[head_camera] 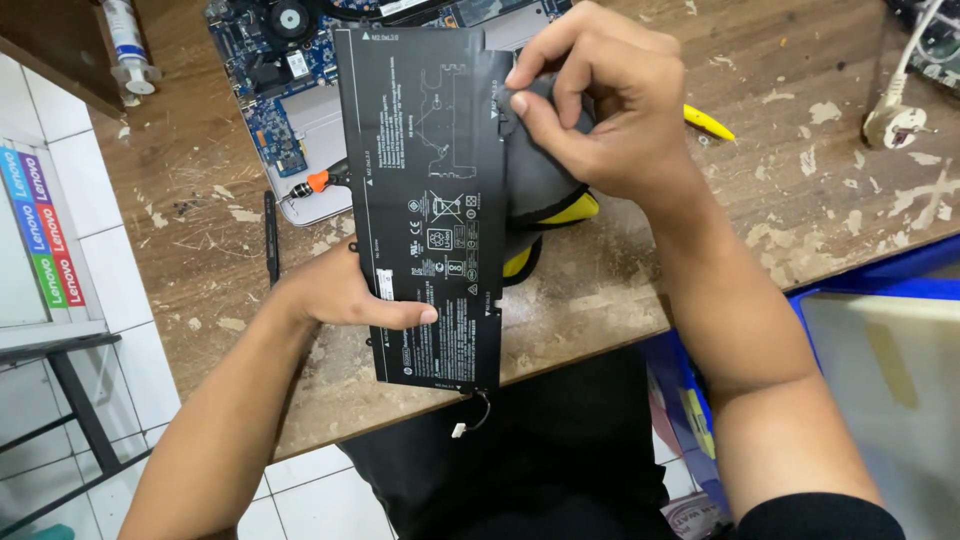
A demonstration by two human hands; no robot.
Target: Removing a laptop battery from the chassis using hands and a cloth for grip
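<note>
My left hand (345,295) holds a flat black laptop battery pack (420,200) by its lower left edge, thumb across the label side. A thin wire with a small white plug (460,430) dangles from the pack's bottom corner. My right hand (600,105) pinches a grey and yellow cloth (545,195) against the pack's upper right edge. Behind the battery lies an opened laptop (285,90) with its blue circuit board and fan exposed.
The worn wooden table (780,180) also carries an orange-handled screwdriver (315,183), a black pry tool (270,235), a yellow tool (708,122) and a white power plug (893,125). A blue bin (880,330) stands at the right. White tiled floor lies at the left.
</note>
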